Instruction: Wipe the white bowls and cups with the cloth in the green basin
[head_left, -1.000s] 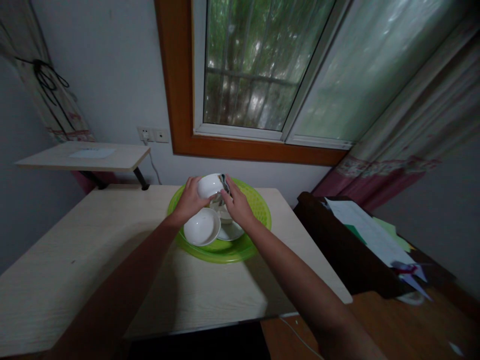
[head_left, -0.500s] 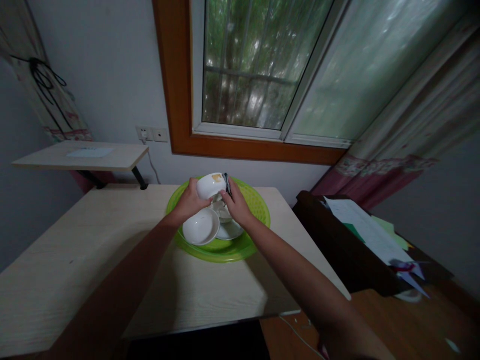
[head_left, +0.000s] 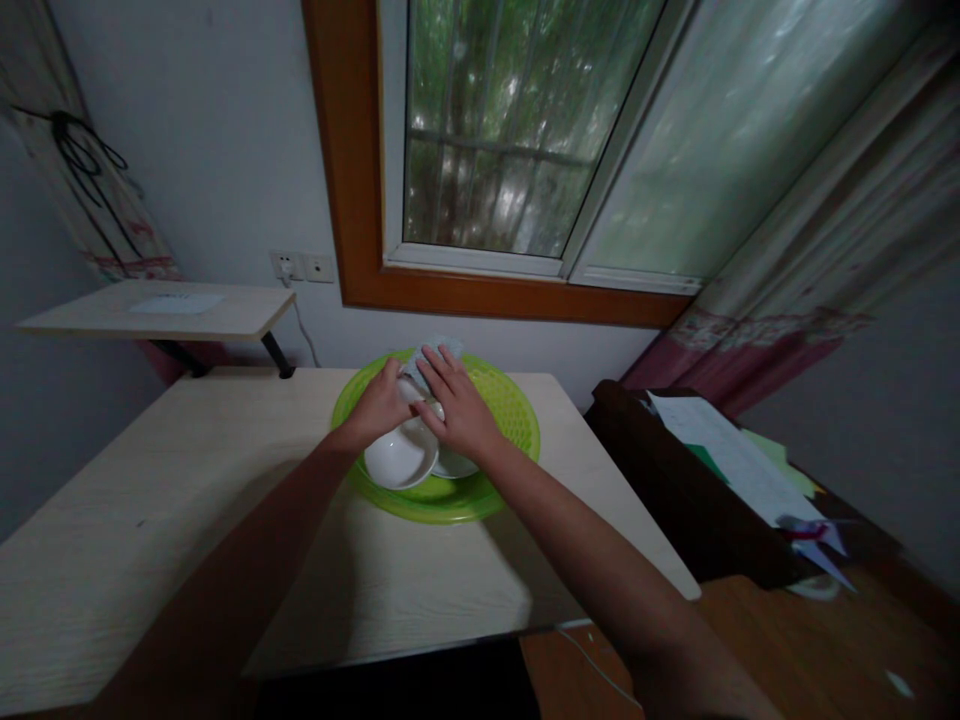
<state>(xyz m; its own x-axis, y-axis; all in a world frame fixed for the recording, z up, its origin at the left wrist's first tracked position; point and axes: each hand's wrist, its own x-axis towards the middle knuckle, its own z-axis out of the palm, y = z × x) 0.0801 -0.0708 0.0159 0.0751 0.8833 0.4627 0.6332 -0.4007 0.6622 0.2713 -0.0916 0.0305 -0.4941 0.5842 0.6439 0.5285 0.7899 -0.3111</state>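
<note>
The basin (head_left: 511, 400) is bright green. Left of it, the raised shelf (head_left: 150, 312) is pale wood; behind it, the window frame (head_left: 450, 287) is orange-brown.

Held bowl (head_left: 409, 390): white, glossy, raised over the green basin, mostly hidden; pale grey cloth (head_left: 433, 352), crumpled, lies against its far side. Second bowl (head_left: 400, 458): white, plain inside, mouth up, slightly tilted, in the near left part of the basin, with a white dish (head_left: 455, 464) just right of it, partly covered. Green basin (head_left: 520, 412): round, bright, lattice-patterned at right, on the bench (head_left: 172, 450).
</note>
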